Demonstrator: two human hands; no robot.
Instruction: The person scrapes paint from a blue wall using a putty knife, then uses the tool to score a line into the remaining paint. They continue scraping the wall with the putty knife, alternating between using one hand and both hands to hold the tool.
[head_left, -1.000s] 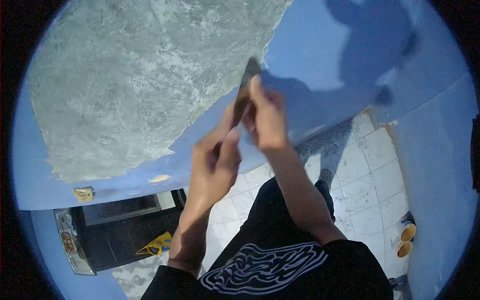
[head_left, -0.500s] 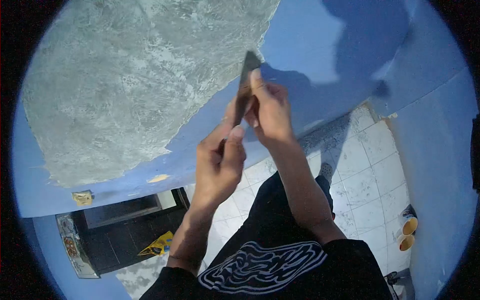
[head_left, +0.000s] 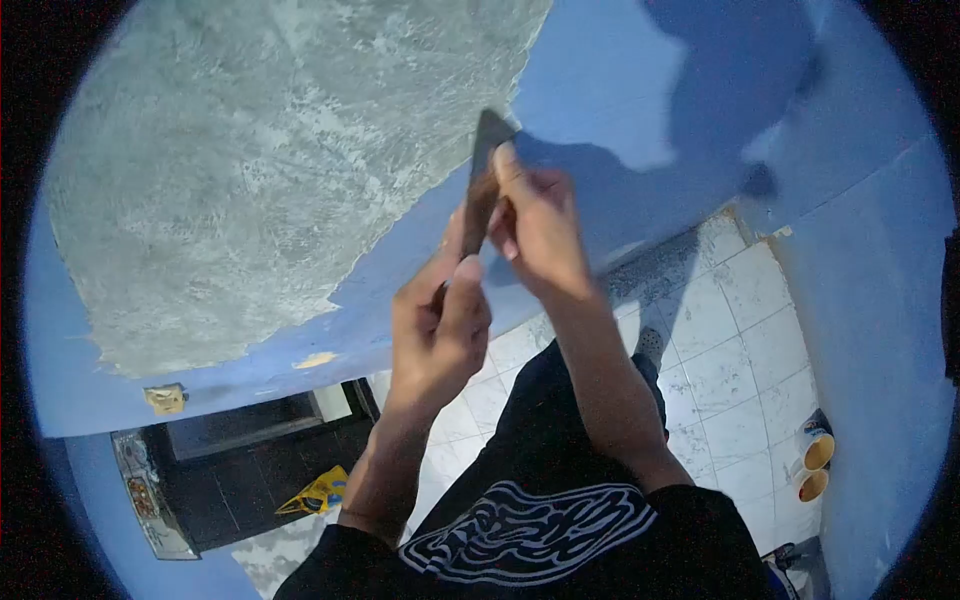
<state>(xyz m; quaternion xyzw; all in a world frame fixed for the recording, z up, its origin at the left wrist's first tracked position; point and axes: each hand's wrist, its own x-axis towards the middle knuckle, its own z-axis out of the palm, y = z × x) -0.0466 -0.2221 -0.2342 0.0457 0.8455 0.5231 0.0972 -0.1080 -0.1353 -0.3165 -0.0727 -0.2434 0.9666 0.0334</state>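
Note:
Both my hands are on a flat, dark metal scraper (head_left: 481, 190), its blade end against the wall and pointing up. My left hand (head_left: 440, 335) is closed around its lower part, thumb along it. Higher up, my right hand (head_left: 540, 225) grips the blade from the right, thumb pressed near the top end. That end lies at the boundary between a bare grey plaster patch (head_left: 260, 190) and the blue painted wall (head_left: 590, 80). The patch has a ragged paint edge. My fingers behind the scraper are partly hidden.
White tiled floor (head_left: 720, 370) with dark smudges lies below. Two cups (head_left: 818, 452) stand by the right wall. At lower left are a dark-topped counter (head_left: 240, 490), a yellow bag (head_left: 320, 492) and a wall switch box (head_left: 165, 398). My shadow (head_left: 740, 80) falls on the wall.
The scraper's blade end has shifted slightly left and down along the paint edge, with my right hand following. My left hand keeps its grip, almost in place.

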